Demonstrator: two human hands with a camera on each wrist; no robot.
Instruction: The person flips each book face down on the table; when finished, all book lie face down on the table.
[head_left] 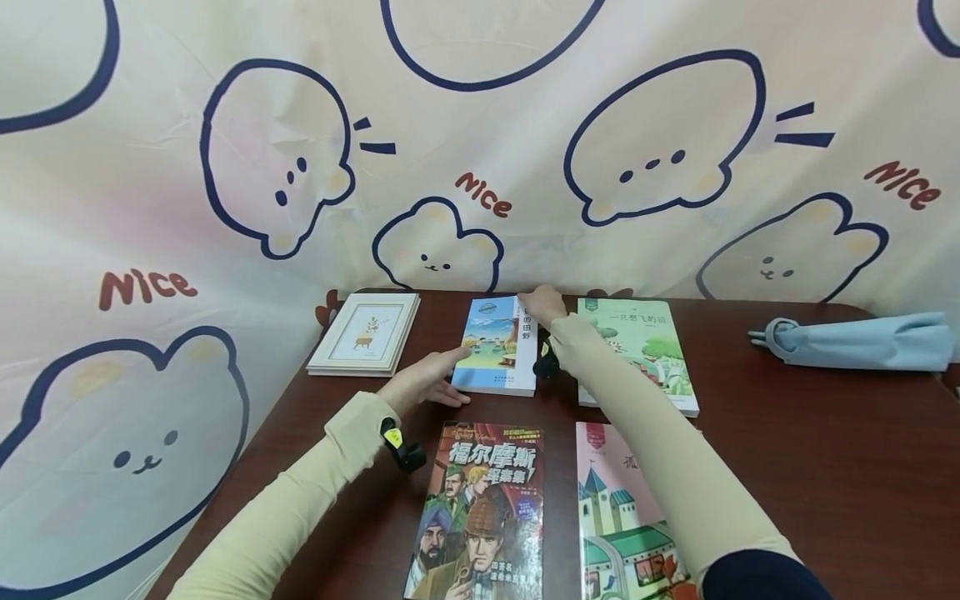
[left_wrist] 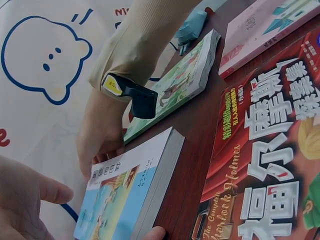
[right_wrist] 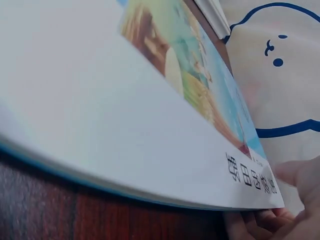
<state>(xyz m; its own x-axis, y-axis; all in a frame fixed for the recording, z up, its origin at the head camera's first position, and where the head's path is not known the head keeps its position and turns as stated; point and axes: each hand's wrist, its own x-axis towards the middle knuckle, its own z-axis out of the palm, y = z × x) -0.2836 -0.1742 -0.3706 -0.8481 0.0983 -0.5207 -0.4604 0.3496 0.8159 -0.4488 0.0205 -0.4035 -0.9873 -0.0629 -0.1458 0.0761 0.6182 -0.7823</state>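
A blue and white book [head_left: 491, 354] lies flat on the dark table between both hands. At its far right corner the right hand [head_left: 545, 305] holds the edge; in the right wrist view the thumb is over the cover of the book [right_wrist: 125, 120] and the fingers of that hand [right_wrist: 295, 210] are at its lower edge. The left hand [head_left: 429, 382] is at the book's left near side, thumb near the cover, fingers spread by the near corner. In the left wrist view the left hand [left_wrist: 30, 200] shows beside the book [left_wrist: 125, 185], its fingers extended.
A white picture frame [head_left: 365, 335] lies at left, a green book [head_left: 645, 350] under the right forearm's far side. Nearer are a detective book [head_left: 480, 517] and a pink book [head_left: 622, 508]. A light blue umbrella [head_left: 862, 342] lies far right. A patterned curtain [head_left: 525, 125] hangs behind.
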